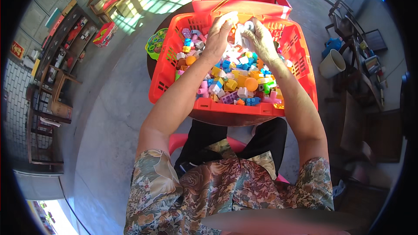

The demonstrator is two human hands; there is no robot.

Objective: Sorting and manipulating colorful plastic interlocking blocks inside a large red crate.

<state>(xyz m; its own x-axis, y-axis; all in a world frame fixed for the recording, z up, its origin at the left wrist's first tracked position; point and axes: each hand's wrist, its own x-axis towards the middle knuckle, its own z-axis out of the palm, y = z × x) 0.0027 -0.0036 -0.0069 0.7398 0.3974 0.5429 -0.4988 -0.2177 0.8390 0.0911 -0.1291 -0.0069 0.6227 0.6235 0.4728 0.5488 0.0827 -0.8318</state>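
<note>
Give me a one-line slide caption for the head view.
Left hand and right hand, the latter holding a pale piece, above colourful toy blocks in a red basket.

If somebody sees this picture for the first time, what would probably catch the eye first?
Probably the big red basket at the upper centre, filled with many-coloured blocks. Next, the eye may go to the left hand and the right hand, close together above the basket's far part in strong light. Just behind the basket, a red box also stands out.
</note>
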